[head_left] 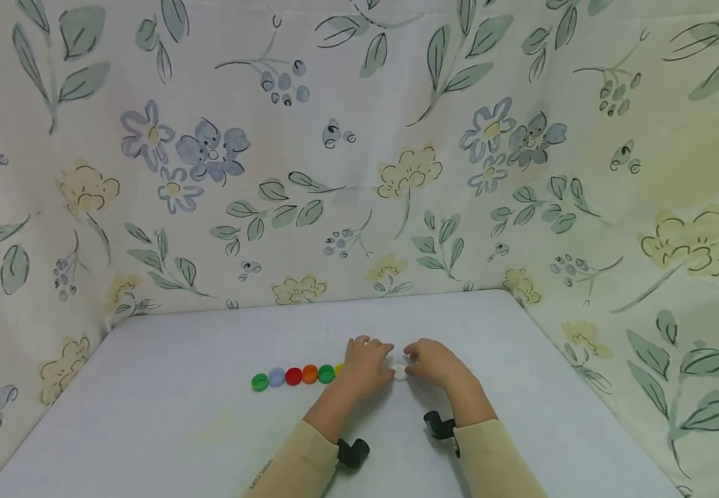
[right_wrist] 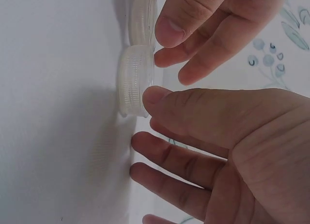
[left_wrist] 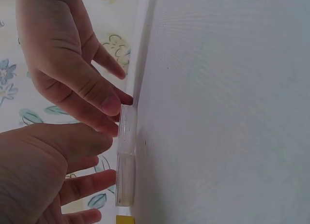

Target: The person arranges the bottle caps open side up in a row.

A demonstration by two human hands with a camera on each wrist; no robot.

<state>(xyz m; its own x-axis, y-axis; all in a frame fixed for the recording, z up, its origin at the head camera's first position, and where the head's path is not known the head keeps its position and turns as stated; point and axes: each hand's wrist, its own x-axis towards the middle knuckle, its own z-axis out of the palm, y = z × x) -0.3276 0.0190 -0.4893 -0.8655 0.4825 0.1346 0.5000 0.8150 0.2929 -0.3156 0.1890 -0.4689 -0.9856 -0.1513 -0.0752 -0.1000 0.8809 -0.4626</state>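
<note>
In the head view a row of bottle caps lies on the white table, with a clear bottle cap (head_left: 400,372) at its right end. My right hand (head_left: 439,363) is at that cap. In the right wrist view its thumb touches the rim of the clear cap (right_wrist: 135,81), and the index finger is curled in behind, partly hidden. My left hand (head_left: 367,366) hovers over the row, its fingers loosely spread. A second clear cap (left_wrist: 126,180) stands against the first, beside the left fingertips. A yellow cap (left_wrist: 125,219) shows at the edge of the left wrist view.
Leftward along the row lie a green cap (head_left: 326,374), an orange cap (head_left: 310,374), a red cap (head_left: 293,376), a lavender cap (head_left: 277,377) and another green cap (head_left: 260,382). A floral cloth (head_left: 347,159) hangs behind and beside the white table (head_left: 178,415).
</note>
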